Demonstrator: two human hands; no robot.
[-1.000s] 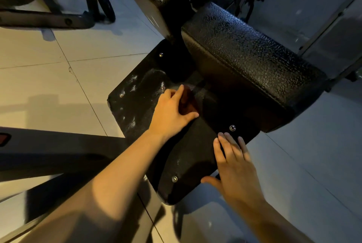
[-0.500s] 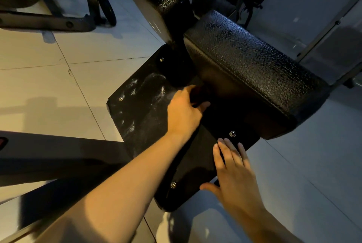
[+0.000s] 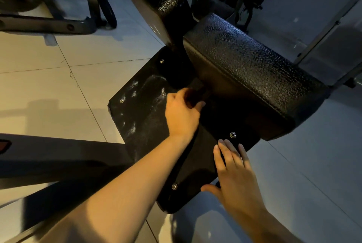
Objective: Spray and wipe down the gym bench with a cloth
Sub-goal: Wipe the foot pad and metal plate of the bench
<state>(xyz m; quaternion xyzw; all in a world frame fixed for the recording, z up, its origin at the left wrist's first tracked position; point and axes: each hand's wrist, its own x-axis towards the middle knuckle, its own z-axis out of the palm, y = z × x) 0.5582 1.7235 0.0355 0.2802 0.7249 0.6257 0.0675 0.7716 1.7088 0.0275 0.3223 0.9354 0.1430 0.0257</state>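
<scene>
Dark cloth (image 3: 195, 95), likely soft and light, sits bunched in my left hand (image 3: 182, 114), fingers curled round it; my right hand (image 3: 237, 180) lies flat, bracing the stiff bench panel (image 3: 145, 121).

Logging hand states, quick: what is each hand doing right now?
Left hand: grips the dark cloth against the black panel.
Right hand: open, lying flat on the panel.

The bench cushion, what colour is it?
The bench cushion is shiny black and crinkly, best in the head view.
</scene>
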